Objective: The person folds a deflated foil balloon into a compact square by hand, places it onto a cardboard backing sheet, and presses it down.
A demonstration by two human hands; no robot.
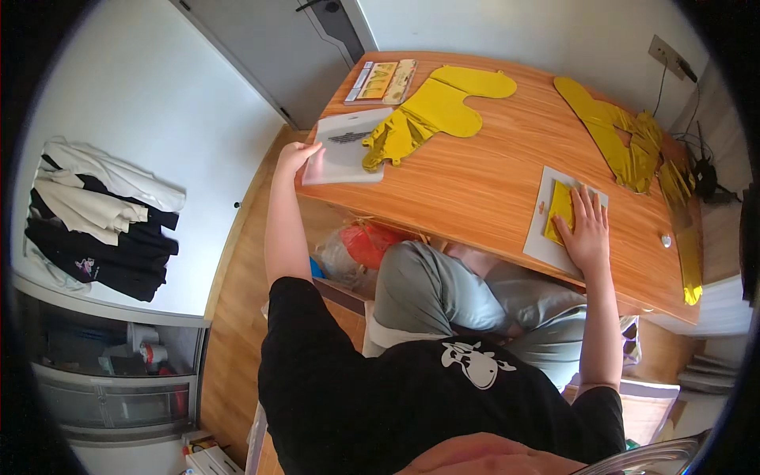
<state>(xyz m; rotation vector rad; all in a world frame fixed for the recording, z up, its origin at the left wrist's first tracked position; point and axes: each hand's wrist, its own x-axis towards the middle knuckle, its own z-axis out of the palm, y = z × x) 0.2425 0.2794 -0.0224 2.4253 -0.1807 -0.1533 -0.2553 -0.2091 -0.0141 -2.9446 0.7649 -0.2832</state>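
Observation:
On the left, my left hand (pixel 298 155) pinches the edge of a translucent plastic bag (pixel 340 168), its thumb on top. The bag lies at the table's left end and has dark print on it. A flat, uninflated gold foil balloon (pixel 443 104) partly overlaps the bag, its crumpled end on the bag's right side. My right hand (pixel 587 233) lies flat with fingers stretched over a white card or packet (pixel 541 233). A folded gold foil piece (pixel 560 212) rests on it, partly under my fingers.
Two more flat gold foil balloons lie on the right: a crumpled one (pixel 609 131) and a narrow strip (pixel 679 229). A printed packet (pixel 381 82) is at the far left of the wooden table (pixel 475 186). A small white object (pixel 666 241) sits near the strip. An open drawer holds plastic bags (pixel 368 245).

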